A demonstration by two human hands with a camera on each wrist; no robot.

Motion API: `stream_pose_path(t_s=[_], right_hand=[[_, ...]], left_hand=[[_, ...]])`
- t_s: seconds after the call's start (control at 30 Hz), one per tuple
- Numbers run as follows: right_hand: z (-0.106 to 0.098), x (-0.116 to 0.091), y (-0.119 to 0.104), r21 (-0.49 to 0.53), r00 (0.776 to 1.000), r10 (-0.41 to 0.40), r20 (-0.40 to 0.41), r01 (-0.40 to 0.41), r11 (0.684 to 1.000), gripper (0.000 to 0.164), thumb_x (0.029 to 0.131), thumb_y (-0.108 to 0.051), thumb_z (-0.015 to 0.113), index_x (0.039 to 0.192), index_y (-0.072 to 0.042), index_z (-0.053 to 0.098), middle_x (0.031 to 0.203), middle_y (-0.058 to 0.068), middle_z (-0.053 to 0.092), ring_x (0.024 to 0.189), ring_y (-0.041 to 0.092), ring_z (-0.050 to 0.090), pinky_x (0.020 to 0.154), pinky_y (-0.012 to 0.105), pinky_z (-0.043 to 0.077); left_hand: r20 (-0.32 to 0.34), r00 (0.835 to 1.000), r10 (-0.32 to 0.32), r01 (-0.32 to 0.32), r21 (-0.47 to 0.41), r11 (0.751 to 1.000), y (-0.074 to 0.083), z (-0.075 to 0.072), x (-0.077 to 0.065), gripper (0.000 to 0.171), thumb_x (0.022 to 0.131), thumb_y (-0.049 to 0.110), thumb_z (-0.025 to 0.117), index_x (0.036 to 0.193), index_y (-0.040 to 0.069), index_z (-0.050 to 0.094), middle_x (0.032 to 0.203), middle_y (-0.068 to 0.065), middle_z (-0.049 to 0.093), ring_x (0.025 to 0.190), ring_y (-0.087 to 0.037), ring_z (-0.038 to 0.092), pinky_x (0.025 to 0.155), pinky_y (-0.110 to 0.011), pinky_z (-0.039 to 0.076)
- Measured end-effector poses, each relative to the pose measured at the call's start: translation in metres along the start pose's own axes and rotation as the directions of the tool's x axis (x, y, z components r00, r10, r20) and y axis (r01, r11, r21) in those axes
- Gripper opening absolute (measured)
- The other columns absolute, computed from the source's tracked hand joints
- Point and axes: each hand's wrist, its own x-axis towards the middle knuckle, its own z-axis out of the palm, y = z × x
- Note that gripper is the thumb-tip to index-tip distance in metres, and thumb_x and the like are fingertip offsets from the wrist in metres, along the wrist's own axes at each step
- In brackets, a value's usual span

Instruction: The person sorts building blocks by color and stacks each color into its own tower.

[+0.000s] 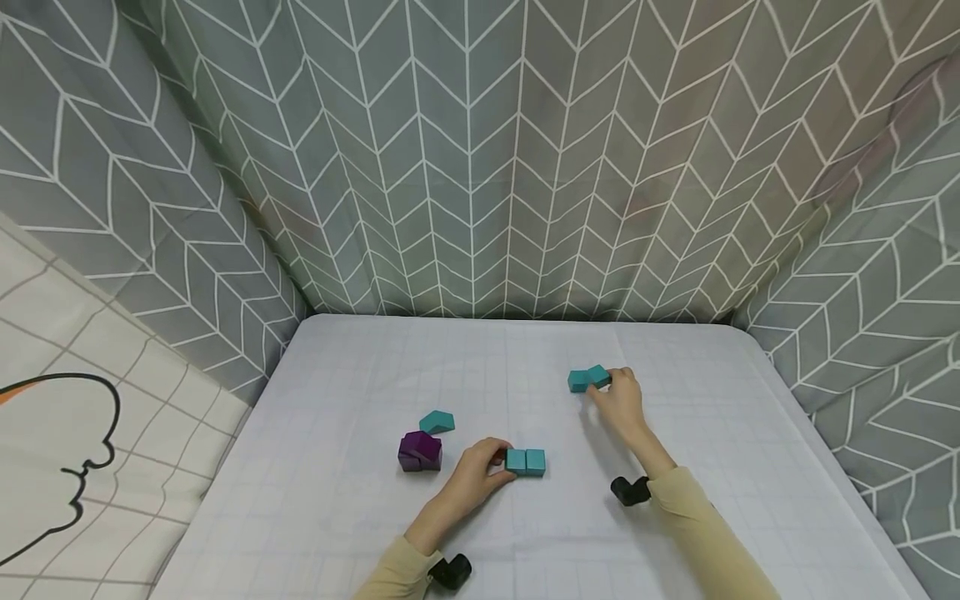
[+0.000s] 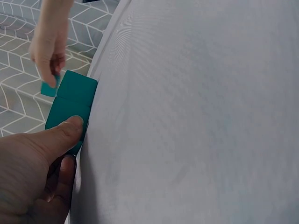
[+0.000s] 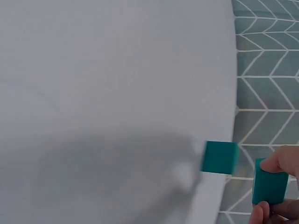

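Note:
My left hand (image 1: 476,471) grips the near one of two teal blocks at the middle of the table, its thumb pressed on the side of that block (image 2: 67,112). The second teal block (image 2: 78,87) sits flush against it, in a row. Farther back and to the right, my right hand (image 1: 621,404) pinches a teal block (image 3: 271,186) between thumb and fingers, held at a slant. Just left of this block is another teal block (image 1: 577,382), which shows as a square face (image 3: 219,157) in the right wrist view.
Left of my left hand stands a cluster of purple blocks (image 1: 420,452), with a teal piece with a peaked top (image 1: 437,422) just behind it. A white cloth covers the table (image 1: 337,517). Patterned curtains (image 1: 495,167) hang along its back and sides.

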Motion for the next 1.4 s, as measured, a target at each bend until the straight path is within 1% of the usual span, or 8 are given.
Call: stream_pose_path(t_s=[0.3,0.57,0.7,0.83,1.03,1.13,1.27,1.4], right_hand=[[-0.031,0.022,-0.034,0.021,0.984,-0.17,-0.049,0.171,0.985,0.032,0.072,-0.006,0.068,0.093,0.015,0.057,0.085,0.023,0.052,0.07,0.029,0.049,0.058,0.036,0.042],[-0.032,0.007,-0.07,0.107,0.937,-0.35,0.011,0.347,0.932,0.03,0.071,-0.004,0.072,0.095,0.008,0.059,0.086,0.014,0.052,0.067,0.022,0.047,0.056,0.027,0.041],[-0.024,-0.01,-0.079,0.145,0.896,-0.436,0.078,0.423,0.894,0.03,0.071,-0.006,0.072,0.096,0.004,0.058,0.089,0.009,0.052,0.068,0.016,0.046,0.055,0.026,0.043],[-0.012,-0.029,-0.08,0.21,0.841,-0.52,0.151,0.486,0.848,0.03,0.071,-0.007,0.073,0.097,-0.001,0.058,0.091,0.003,0.052,0.07,0.013,0.045,0.056,0.023,0.042],[0.007,-0.055,-0.071,0.347,0.732,-0.625,0.272,0.531,0.773,0.027,0.075,-0.008,0.07,0.098,-0.005,0.057,0.094,0.0,0.052,0.074,0.017,0.048,0.061,0.025,0.044],[0.013,-0.064,-0.067,0.378,0.687,-0.645,0.336,0.529,0.76,0.027,0.077,-0.009,0.068,0.1,-0.005,0.056,0.097,0.0,0.051,0.078,0.017,0.049,0.065,0.027,0.046],[0.02,-0.073,-0.064,0.358,0.66,-0.642,0.39,0.534,0.766,0.028,0.077,-0.012,0.069,0.101,-0.005,0.057,0.099,0.0,0.051,0.083,0.013,0.048,0.07,0.026,0.046],[0.026,-0.078,-0.061,0.328,0.654,-0.638,0.406,0.547,0.77,0.027,0.076,-0.014,0.069,0.099,-0.005,0.058,0.098,-0.001,0.051,0.086,0.009,0.045,0.073,0.023,0.045]], left_hand=[[-0.008,1.0,0.006,-0.006,-0.012,1.0,0.001,-0.001,-0.001,0.032,0.077,0.016,0.069,0.105,0.007,0.055,0.096,-0.001,0.057,0.084,-0.009,0.053,0.074,-0.019,0.046],[0.01,1.0,-0.001,0.001,-0.022,1.0,0.0,-0.003,-0.002,0.032,0.077,0.016,0.069,0.105,0.006,0.055,0.097,-0.002,0.057,0.086,-0.009,0.054,0.075,-0.018,0.046],[0.004,1.0,0.013,-0.013,-0.026,1.0,0.0,-0.003,-0.003,0.033,0.077,0.015,0.069,0.105,0.005,0.055,0.097,-0.002,0.058,0.086,-0.009,0.054,0.075,-0.018,0.046],[-0.002,1.0,0.021,-0.022,-0.025,0.999,0.001,-0.003,-0.004,0.034,0.077,0.016,0.069,0.106,0.004,0.055,0.096,-0.002,0.058,0.084,-0.01,0.054,0.074,-0.018,0.046],[-0.018,0.999,0.035,-0.035,-0.011,0.999,0.0,-0.003,-0.004,0.033,0.077,0.018,0.069,0.106,0.005,0.055,0.095,-0.001,0.058,0.082,-0.009,0.054,0.072,-0.017,0.045],[-0.023,0.999,0.039,-0.039,-0.01,0.999,-0.001,-0.002,-0.004,0.033,0.078,0.019,0.068,0.105,0.006,0.056,0.094,0.0,0.058,0.082,-0.009,0.054,0.072,-0.017,0.045],[-0.018,1.0,0.025,-0.025,-0.002,1.0,-0.001,-0.001,-0.004,0.032,0.079,0.022,0.067,0.105,0.007,0.056,0.095,0.001,0.058,0.082,-0.008,0.054,0.072,-0.016,0.045],[-0.013,1.0,0.007,-0.007,0.0,1.0,-0.001,0.0,-0.006,0.033,0.078,0.022,0.068,0.105,0.007,0.056,0.097,0.0,0.059,0.083,-0.007,0.054,0.072,-0.016,0.045]])
